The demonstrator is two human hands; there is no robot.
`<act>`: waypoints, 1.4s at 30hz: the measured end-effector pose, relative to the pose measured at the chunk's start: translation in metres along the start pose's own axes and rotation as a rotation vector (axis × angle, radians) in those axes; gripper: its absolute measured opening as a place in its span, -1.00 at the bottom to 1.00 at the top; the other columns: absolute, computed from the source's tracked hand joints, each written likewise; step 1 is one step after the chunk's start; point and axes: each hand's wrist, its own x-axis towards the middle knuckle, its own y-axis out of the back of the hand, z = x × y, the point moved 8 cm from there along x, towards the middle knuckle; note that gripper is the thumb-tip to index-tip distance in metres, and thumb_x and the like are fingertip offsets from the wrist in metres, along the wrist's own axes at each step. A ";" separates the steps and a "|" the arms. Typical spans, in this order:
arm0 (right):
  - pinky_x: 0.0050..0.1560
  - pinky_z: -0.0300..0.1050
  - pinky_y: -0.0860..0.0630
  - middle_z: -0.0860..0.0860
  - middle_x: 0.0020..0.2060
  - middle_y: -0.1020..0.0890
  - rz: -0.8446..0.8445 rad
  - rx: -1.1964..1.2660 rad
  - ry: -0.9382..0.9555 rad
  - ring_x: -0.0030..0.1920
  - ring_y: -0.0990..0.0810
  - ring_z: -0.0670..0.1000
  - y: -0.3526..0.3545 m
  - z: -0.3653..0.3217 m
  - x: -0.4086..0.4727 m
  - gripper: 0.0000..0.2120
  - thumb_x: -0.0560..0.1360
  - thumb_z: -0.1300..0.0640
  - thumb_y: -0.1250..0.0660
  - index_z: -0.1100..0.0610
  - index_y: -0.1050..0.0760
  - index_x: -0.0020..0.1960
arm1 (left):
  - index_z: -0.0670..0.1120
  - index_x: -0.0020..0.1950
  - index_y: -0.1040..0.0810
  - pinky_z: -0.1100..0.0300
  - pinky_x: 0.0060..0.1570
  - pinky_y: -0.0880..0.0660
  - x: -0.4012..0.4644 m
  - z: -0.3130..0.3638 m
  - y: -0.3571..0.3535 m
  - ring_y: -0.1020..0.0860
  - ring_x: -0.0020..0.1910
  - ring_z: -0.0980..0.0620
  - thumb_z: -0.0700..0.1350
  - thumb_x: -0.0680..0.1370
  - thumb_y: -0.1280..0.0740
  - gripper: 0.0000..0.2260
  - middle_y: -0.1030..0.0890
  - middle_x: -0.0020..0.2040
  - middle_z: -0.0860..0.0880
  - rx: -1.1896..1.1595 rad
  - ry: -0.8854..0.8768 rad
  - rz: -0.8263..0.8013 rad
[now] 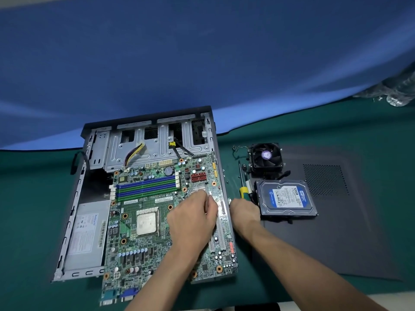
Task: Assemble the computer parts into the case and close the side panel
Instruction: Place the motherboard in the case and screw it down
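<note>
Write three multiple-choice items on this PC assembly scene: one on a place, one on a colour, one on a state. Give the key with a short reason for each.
1. Where does the hard drive lie?
A. Inside the computer case
B. On the side panel, in front of the CPU cooler fan
C. On the power supply

2. What colour is the label on the hard drive?
A. Blue and white
B. Red
C. Plain yellow

3. What state is the CPU socket in?
A. Covered by the cooler
B. Empty
C. Holding a bare processor, no cooler on it

Key:
1 B: it rests on the dark side panel, nearer the person than the CPU cooler fan.
2 A: the sticker shows blue with white.
3 C: the processor on the motherboard lies uncovered, the fan outside the computer case.
</note>
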 end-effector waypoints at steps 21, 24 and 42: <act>-0.22 -0.06 -0.49 0.03 -0.35 -0.54 0.069 0.844 0.076 -0.32 -0.55 0.05 0.033 0.032 -0.030 -0.78 0.58 0.10 -0.27 0.07 -0.34 -0.23 | 0.02 -0.43 -0.27 0.37 -0.57 -0.08 -0.002 -0.001 0.003 -0.17 -0.61 0.19 -0.16 0.46 -0.38 -0.64 -0.15 -0.58 0.14 -0.035 0.018 -0.011; -0.32 -0.13 -0.37 0.02 -0.38 -0.51 0.096 0.934 0.136 -0.39 -0.46 0.00 0.056 0.033 -0.038 -0.86 0.59 0.11 -0.26 0.13 -0.41 -0.12 | 0.05 -0.43 -0.22 0.36 -0.54 -0.07 -0.001 -0.005 0.001 -0.16 -0.59 0.26 -0.09 0.51 -0.34 -0.61 -0.20 -0.57 0.14 -0.045 0.048 0.000; -0.50 -0.28 -0.35 -0.06 -0.58 -0.36 -0.059 0.955 0.391 -0.58 -0.29 -0.10 0.159 -0.053 -0.115 -0.63 0.58 -0.08 -0.21 0.15 -0.68 -0.08 | -0.04 -0.09 -0.64 0.32 -0.47 -0.34 0.018 -0.012 0.112 -0.57 -0.25 0.09 -0.13 0.40 -0.49 -0.89 -0.57 0.06 -0.03 -0.088 -0.389 0.208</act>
